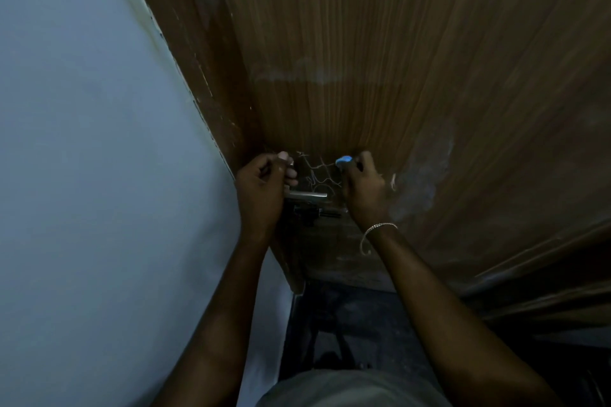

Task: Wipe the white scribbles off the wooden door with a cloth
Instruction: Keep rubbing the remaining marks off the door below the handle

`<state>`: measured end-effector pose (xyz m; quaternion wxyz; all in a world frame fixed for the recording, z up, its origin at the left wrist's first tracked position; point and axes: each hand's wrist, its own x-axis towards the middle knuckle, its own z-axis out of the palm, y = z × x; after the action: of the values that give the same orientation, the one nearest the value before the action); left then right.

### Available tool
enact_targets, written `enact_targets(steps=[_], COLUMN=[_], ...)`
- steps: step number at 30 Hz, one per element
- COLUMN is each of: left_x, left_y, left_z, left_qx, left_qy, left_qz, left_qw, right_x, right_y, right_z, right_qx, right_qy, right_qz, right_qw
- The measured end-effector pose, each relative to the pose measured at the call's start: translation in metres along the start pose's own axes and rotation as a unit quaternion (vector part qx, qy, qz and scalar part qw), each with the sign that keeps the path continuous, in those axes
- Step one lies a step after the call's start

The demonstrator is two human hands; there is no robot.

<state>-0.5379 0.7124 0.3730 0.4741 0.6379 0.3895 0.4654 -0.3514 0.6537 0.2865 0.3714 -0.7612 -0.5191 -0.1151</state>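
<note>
The brown wooden door [380, 59] fills the upper right. Thin white scribbles [319, 172] sit on it just above the metal door handle [309, 195], between my two hands. My right hand [363, 188], with a bracelet on its wrist, is closed on a small blue cloth [344, 160] and presses it to the door at the scribbles' right edge. My left hand [264, 183] is curled into a fist against the door at the scribbles' left, over the handle's base. Whether it grips anything is unclear.
A pale wall [99, 142] runs along the left, meeting the door frame [211, 82]. Hazy whitish smears [423, 175] mark the door right of my right hand, and a fainter one [297, 74] higher up. The dark floor [347, 324] lies below.
</note>
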Motion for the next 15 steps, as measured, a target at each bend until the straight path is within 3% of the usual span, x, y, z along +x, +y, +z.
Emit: enact_targets(steps=[2, 7, 11, 15], left_x=[0.000, 0.001, 0.000, -0.001], left_y=[0.001, 0.001, 0.003, 0.003], left_z=[-0.002, -0.010, -0.012, -0.018], left_qx=[-0.002, -0.008, -0.009, -0.005], left_qy=[0.002, 0.023, 0.021, 0.022], left_qz=[0.001, -0.009, -0.014, -0.015], left_qw=[1.000, 1.000, 1.000, 1.000], right_x=[-0.012, 0.005, -0.002, -0.013], right_y=[0.011, -0.004, -0.019, 0.002], right_z=[-0.002, -0.010, 0.001, -0.002], right_qx=[-0.007, 0.037, 0.012, 0.037], right_qy=[-0.017, 0.028, -0.037, -0.031], right_qz=[0.020, 0.027, -0.013, 0.058], right_qw=[1.000, 0.999, 0.999, 0.997])
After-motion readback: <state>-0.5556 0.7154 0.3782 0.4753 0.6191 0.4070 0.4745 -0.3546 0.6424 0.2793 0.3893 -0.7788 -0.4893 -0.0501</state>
